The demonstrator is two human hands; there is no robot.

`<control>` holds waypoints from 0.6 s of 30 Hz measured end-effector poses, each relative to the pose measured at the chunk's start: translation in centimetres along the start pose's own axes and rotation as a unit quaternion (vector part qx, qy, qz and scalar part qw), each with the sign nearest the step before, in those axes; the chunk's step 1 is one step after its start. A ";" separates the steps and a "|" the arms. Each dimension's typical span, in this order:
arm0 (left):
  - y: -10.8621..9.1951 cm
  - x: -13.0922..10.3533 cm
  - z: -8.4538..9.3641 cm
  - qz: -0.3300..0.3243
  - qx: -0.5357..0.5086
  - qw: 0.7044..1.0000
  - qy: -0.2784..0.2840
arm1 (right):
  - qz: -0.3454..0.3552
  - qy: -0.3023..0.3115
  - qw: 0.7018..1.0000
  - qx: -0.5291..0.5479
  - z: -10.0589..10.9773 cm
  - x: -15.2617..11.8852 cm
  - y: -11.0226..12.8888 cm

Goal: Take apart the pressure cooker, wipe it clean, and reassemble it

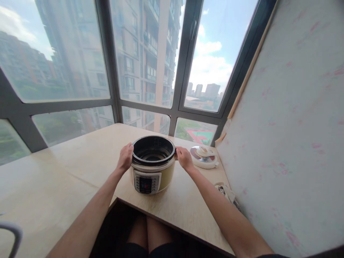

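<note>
An open electric pressure cooker [152, 168] stands on the pale wooden table [67, 179], near the edge closest to the person and with its control panel facing them. The left hand [125, 157] is pressed against the cooker's left rim and the right hand [184, 157] against its right rim, so the two hands are set apart with the body of the cooker between them; the fingers curl round the top edge, though from this angle I cannot tell whether they grip the dark inner pot [153, 149] or only the outer rim. The pot looks empty, its lining showing faint fill marks. Just to the right of the cooker lies its lid [204, 156], flat on the table and not touching it. To handle the cooker well from here, the grip should be even on both sides and any lift straight up, so the pot does not catch in the housing. Further right of the cooker, something small and crumpled [224, 190] lies against the wall [290, 143].
</note>
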State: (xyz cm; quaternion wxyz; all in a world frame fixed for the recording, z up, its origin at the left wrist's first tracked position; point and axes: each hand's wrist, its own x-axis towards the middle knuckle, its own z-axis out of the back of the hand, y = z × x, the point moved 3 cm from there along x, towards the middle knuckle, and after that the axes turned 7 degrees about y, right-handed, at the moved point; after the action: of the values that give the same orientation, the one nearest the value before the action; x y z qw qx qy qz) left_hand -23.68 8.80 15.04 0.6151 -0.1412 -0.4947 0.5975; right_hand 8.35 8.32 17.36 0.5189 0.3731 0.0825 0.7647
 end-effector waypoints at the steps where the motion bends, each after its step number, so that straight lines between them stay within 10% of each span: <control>1: 0.0 0.0 0.0 0.000 -0.003 1.000 -0.002 | 0.008 -0.009 1.000 0.003 -0.1 -0.1 -0.4; 8: -1.1 -0.5 0.5 -0.011 -0.009 1.000 0.002 | 0.058 -0.074 0.992 0.084 -2.4 -0.8 -3.0; 18: -1.3 -1.4 0.8 -0.035 -0.008 0.999 -0.007 | -0.125 -0.133 0.955 0.233 -5.1 -2.1 -3.8</control>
State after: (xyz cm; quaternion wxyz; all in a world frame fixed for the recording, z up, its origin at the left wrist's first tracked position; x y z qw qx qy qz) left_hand -23.21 6.89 15.82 0.6308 -0.1246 -0.5083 0.5729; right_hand 8.15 9.55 10.82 0.5154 0.5689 0.2344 0.5964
